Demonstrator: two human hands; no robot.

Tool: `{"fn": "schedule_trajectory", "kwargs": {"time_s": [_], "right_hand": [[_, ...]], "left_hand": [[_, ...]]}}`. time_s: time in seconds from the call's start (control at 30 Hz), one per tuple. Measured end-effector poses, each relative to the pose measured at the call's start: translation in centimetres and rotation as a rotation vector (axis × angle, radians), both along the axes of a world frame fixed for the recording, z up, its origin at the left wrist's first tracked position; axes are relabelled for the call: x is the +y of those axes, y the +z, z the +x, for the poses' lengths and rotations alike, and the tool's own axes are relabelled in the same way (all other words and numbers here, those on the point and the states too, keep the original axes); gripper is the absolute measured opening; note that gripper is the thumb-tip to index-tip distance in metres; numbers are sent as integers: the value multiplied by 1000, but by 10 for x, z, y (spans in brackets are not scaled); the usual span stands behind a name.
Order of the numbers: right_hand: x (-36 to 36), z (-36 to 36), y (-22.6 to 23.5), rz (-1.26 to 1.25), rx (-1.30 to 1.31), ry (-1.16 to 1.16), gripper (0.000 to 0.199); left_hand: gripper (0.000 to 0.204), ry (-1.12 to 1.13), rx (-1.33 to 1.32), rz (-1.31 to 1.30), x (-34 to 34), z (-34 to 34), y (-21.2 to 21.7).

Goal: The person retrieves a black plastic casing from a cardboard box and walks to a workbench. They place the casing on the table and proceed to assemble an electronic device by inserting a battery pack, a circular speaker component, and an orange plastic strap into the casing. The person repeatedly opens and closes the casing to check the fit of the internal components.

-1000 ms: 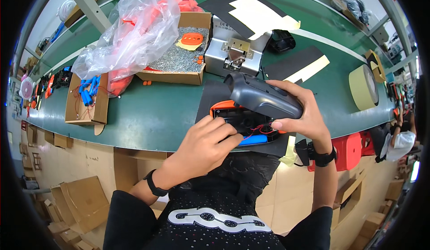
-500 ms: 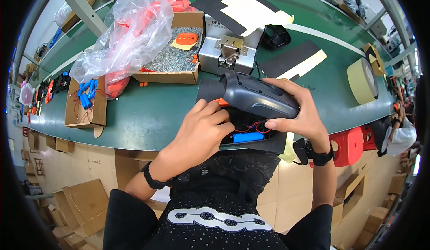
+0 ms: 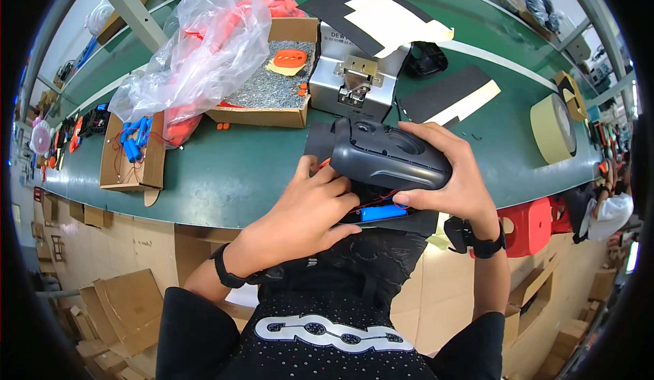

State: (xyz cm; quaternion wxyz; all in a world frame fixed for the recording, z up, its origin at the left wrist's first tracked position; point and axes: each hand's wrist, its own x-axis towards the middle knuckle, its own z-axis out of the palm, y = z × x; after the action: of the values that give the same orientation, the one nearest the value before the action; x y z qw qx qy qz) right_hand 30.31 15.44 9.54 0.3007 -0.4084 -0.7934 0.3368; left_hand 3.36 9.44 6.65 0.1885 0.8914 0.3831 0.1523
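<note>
My right hand grips a dark grey plastic housing shell, fingers over its far side and thumb underneath at the near edge. Below it lies the lower housing half, its inside partly covered by the raised shell. A blue cylindrical battery and thin red wires show in the gap between the halves. My left hand is closed around the left end of the lower half, fingers curled by a sliver of orange part, thumb along the near edge. What its fingertips press on is hidden.
Behind the housing stands a silver screw-feeding machine. Left of it are a carton of screws, a clear plastic bag and a small box of blue batteries. Black foam sheet and a tape roll lie to the right.
The grey shell has tilted, showing more of its top, and sits lower over the battery. My left thumb has come out along the near edge.
</note>
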Motion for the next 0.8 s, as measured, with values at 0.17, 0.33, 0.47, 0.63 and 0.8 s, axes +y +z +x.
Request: {"fn": "schedule_trajectory", "kwargs": {"time_s": [0.17, 0.33, 0.47, 0.63, 0.8], "right_hand": [[-5, -6, 0, 13, -50, -8, 93], [-7, -7, 2, 85, -72, 3, 94], [-11, -4, 2, 139, -94, 4, 95], [-19, -8, 4, 190, -118, 13, 95], [-19, -7, 0, 176, -68, -3, 95]], "left_hand": [[34, 20, -56, 64, -5, -4, -9], [37, 118, -157, 140, -16, -6, -14], [33, 201, -324, 159, -26, -14, -11], [19, 277, -531, 184, -27, -22, -15], [22, 265, -424, 308, -28, -15, -23]]}}
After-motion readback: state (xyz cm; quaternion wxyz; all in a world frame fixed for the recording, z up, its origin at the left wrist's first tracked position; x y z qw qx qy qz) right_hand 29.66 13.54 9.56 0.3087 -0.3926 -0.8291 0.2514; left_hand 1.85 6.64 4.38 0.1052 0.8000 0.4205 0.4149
